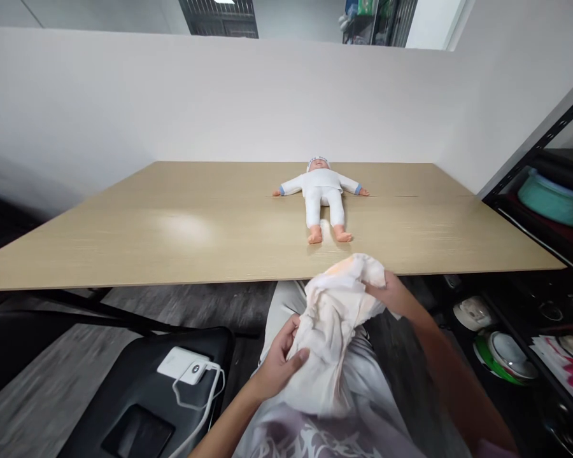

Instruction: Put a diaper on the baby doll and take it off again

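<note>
A soft, crumpled cream cloth (327,318) with a pale orange patch near its top hangs over my lap. Its folds hide what kind of piece it is. My left hand (282,356) grips its left edge, thumb on the near side. At the upper right, my right hand (386,291) holds the cloth, its fingertips partly covered by the fabric. Beyond the cloth, a baby doll (323,191) in a white top and white trousers lies on its back on the wooden table (210,235), arms spread and bare feet towards me.
On the left, a black chair (138,356) carries a white power bank (184,364) with a cable and a dark phone (137,432). Shelves at the right hold a teal basin (556,198) and lidded containers (509,353). A white wall (219,102) rises behind the table.
</note>
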The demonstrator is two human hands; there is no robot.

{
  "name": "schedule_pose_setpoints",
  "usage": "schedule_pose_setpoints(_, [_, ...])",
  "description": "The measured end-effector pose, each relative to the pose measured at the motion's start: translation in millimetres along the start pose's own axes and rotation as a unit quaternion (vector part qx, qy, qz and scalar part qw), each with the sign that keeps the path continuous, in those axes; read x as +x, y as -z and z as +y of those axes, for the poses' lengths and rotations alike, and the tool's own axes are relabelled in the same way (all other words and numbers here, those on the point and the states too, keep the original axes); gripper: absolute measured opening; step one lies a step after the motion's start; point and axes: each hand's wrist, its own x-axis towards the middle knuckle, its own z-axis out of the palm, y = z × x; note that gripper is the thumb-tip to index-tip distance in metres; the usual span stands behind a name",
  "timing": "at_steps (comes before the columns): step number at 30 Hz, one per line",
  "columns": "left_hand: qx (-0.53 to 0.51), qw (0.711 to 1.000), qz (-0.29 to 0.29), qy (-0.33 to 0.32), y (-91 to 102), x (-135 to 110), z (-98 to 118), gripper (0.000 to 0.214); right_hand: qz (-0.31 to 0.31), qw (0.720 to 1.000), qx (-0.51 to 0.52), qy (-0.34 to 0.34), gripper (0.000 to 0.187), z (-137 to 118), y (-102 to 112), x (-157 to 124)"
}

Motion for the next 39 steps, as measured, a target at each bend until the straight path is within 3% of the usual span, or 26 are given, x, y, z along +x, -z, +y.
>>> schedule_pose_setpoints(2, [-0.023,0.998,0.063,0.012,-0.3,9,-8,0.056,-0.040,0.995,-0.088,0.006,0.052,-30,18,27])
schedule_pose_setpoints(5, [-0.047,0.988,0.140,0.044,-6.6,24,-19,0.058,-0.112,0.961,-0.249,0.047,0.046,-60,36,75])
schedule_pose_setpoints(7, [-0.068,0.982,0.163,0.063,-12.9,32,-24,0.059,-0.113,0.931,-0.339,0.067,0.034,-66,41,102])
schedule_pose_setpoints(9, [-0.083,0.979,0.169,0.072,-19.0,36,-28,0.058,-0.064,0.909,-0.404,0.074,0.022,-63,36,114])
schedule_pose_setpoints(12, [-0.086,0.978,0.182,0.060,-26.5,36,-32,0.056,0.027,0.891,-0.446,0.083,0.026,-48,12,104])
schedule_pose_setpoints(15, [-0.087,0.977,0.189,0.048,-33.9,34,-37,0.055,0.067,0.873,-0.465,0.132,0.042,-31,-28,75])
schedule_pose_setpoints(20, [-0.060,0.986,0.150,0.049,-39.1,31,-46,0.053,0.033,0.859,-0.475,0.189,0.062,-5,-84,58])
schedule_pose_setpoints(23, [0.124,0.985,0.124,-0.005,-20.0,33,-34,0.038,0.017,0.860,-0.468,0.200,0.064,6,-94,69])
schedule_pose_setpoints(25, [0.299,0.944,0.112,-0.083,4.1,42,-14,0.026,0.010,0.860,-0.459,0.221,0.064,11,-93,75])
schedule_pose_setpoints(27, [0.425,0.880,0.122,-0.175,31.6,60,14,0.024,0.003,0.860,-0.454,0.234,0.064,13,-90,78])
schedule_pose_setpoints(29, [0.495,0.822,0.132,-0.248,56.9,89,46,0.019,-0.007,0.859,-0.454,0.235,0.066,13,-87,78])
schedule_pose_setpoints(32, [0.612,0.729,0.083,-0.296,83.2,150,89,0.015,-0.023,0.860,-0.453,0.233,0.068,10,-82,77])
schedule_pose_setpoints(33, [0.661,0.690,0.053,-0.290,88.4,174,99,0.022,-0.028,0.862,-0.449,0.233,0.068,9,-80,77])
schedule_pose_setpoints(35, [0.703,0.661,0.007,-0.263,93.6,220,111,0.051,-0.033,0.866,-0.441,0.235,0.069,8,-77,77])
schedule_pose_setpoints(36, [0.738,0.630,-0.028,-0.241,93.8,241,112,0.068,-0.034,0.868,-0.437,0.235,0.068,7,-76,77])
schedule_pose_setpoints(39, [0.773,0.576,-0.134,-0.228,87.8,288,105,0.104,-0.037,0.871,-0.431,0.233,0.067,8,-75,75])
